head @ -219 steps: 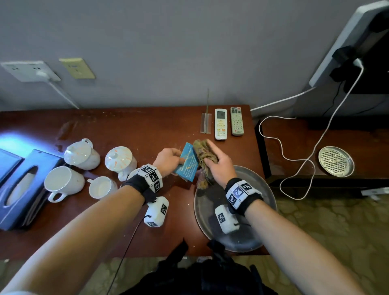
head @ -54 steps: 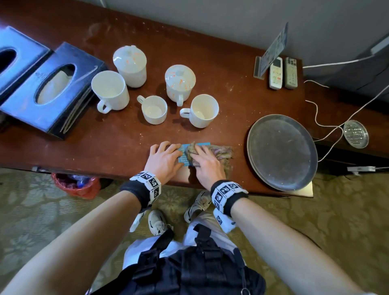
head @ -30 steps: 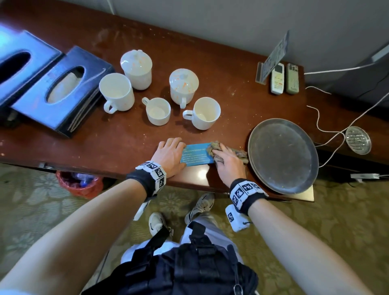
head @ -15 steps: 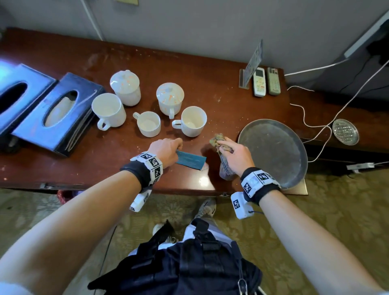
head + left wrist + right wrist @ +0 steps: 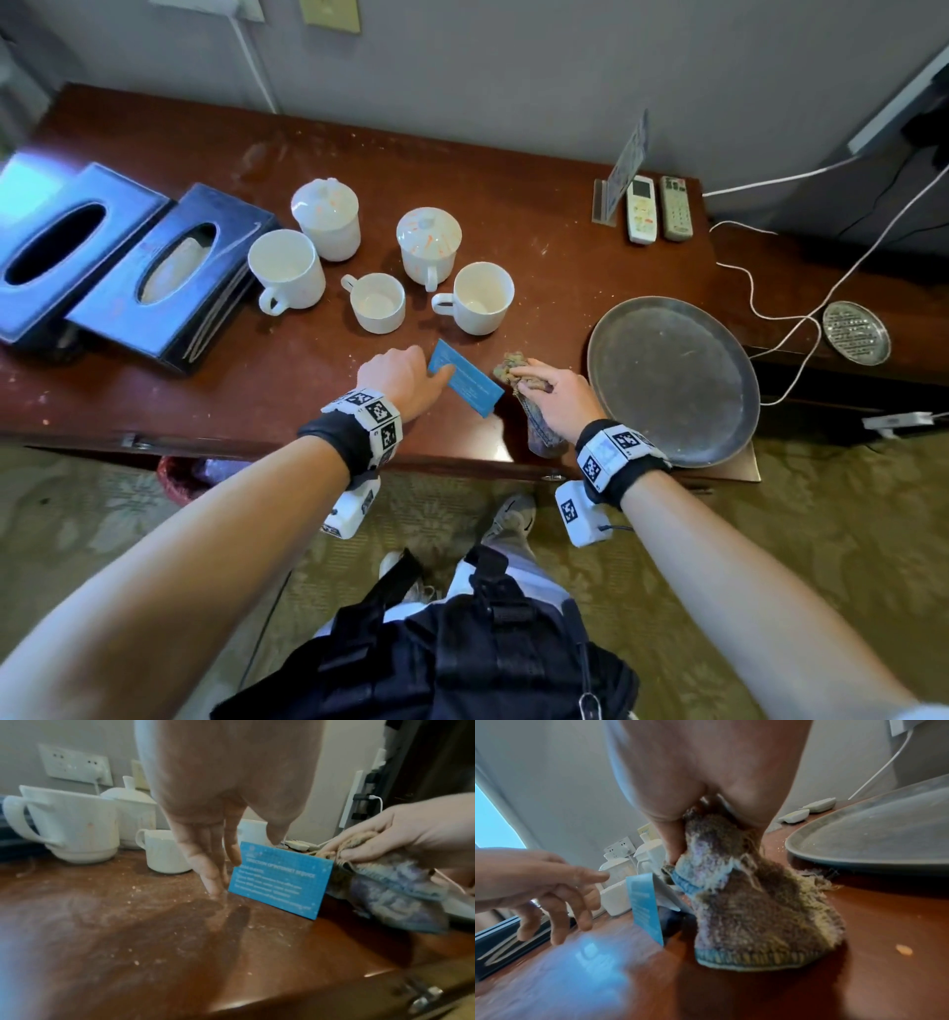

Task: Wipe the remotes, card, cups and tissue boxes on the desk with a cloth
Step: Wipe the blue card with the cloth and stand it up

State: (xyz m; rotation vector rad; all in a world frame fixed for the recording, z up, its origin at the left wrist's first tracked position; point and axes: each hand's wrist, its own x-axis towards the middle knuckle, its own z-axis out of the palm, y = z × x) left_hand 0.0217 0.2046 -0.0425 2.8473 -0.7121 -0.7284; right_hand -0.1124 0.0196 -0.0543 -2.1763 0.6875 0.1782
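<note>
My left hand (image 5: pixel 436 367) pinches the left end of a blue card (image 5: pixel 470 385) and holds it tilted just above the desk's front edge; in the left wrist view the card (image 5: pixel 277 880) stands on its long edge. My right hand (image 5: pixel 524 372) grips a frayed brown-and-blue cloth (image 5: pixel 542 431) right beside the card's other end, and the cloth (image 5: pixel 752 902) hangs down to the wood. Several white cups (image 5: pixel 480 295), two with lids, stand behind the hands. Two dark tissue boxes (image 5: pixel 164 272) lie at the left. Two remotes (image 5: pixel 657 208) lie at the back right.
A round metal tray (image 5: pixel 672 380) sits just right of my right hand, overhanging the desk edge. A clear card stand (image 5: pixel 624 164) is next to the remotes. A white cable (image 5: pixel 760 303) and a small metal dish (image 5: pixel 855 331) lie on the lower shelf at the right. Crumbs dot the desk.
A second ago the card lay flat under my left hand while the cloth rubbed it. Now my left hand has lifted the card and my right hand has raised the cloth.
</note>
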